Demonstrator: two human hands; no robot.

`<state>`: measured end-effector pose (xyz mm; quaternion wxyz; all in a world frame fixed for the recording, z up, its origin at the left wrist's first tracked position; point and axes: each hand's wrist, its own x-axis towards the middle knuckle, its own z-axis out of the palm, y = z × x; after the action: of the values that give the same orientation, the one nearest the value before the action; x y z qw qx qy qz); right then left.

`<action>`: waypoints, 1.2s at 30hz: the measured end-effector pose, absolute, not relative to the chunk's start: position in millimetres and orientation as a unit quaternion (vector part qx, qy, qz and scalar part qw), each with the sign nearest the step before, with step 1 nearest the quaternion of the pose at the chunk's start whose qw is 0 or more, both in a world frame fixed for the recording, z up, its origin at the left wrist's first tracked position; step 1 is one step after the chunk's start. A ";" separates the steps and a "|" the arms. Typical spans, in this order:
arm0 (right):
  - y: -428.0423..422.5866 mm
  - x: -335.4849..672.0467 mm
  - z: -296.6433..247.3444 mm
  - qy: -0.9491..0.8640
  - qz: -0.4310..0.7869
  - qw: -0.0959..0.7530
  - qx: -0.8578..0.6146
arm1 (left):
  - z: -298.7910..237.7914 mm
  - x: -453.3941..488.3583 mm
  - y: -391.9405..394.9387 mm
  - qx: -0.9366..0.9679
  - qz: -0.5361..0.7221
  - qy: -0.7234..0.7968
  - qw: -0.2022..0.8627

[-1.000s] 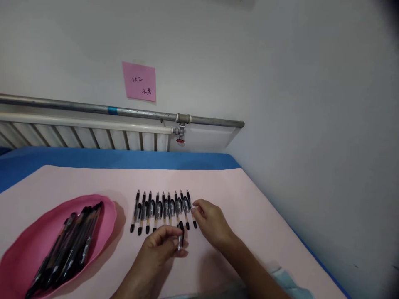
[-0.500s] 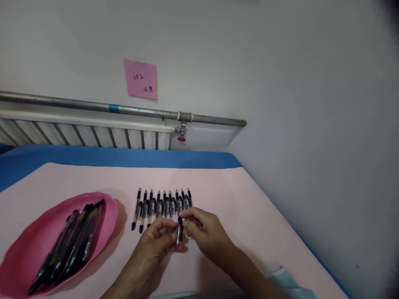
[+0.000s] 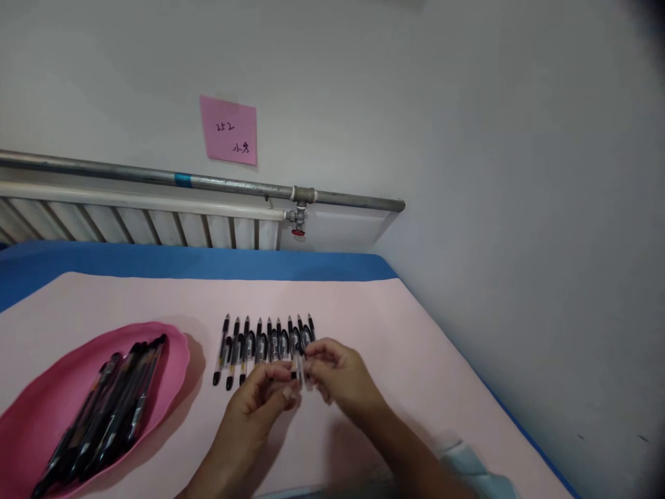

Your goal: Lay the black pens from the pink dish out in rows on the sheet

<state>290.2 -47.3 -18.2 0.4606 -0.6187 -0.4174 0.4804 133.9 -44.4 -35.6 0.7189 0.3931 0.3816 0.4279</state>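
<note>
A small clear pen cap (image 3: 300, 369), smeared by motion, is held upright between my two hands in front of a row of pens. The fingertips of my right hand (image 3: 337, 378) pinch it from the right. On its left side, the curled fingers and thumb of my left hand (image 3: 260, 405) close in against it; their exact contact is blurred. Just beyond lie several uncapped black pens (image 3: 230, 353), side by side with tips pointing away. Clear caps with black clips (image 3: 261, 346) lie among them. My hands hide the near ends of the pens on the right.
At the left, a pink scalloped basin (image 3: 179, 378) holds a bundle of black pens (image 3: 111, 409). Pale pink sheeting (image 3: 358, 312) covers the blue-edged table (image 3: 233, 263). Behind it are a radiator (image 3: 140, 225), a metal pipe (image 3: 233, 186) and a red-handled valve (image 3: 298, 234).
The cap has turned and shifted slightly up between my fingers, now showing its clear side. My left fingers have loosened a little. The whole view has drifted slightly, moving the scene left.
</note>
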 end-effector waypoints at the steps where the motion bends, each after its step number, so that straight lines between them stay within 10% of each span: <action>1: -42.7 299.1 -19.4 -0.411 0.456 0.469 -0.635 | -37.1 133.6 -44.2 0.393 0.425 0.390 0.716; 36: -13.4 336.9 -42.6 -0.578 0.224 0.325 -0.714 | -50.7 133.4 -42.9 0.387 0.387 0.406 0.732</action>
<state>336.9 -13.4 -42.6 0.3247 -0.7140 -0.5783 0.2245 133.4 -42.9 -50.7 0.7321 0.3873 0.4056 0.3866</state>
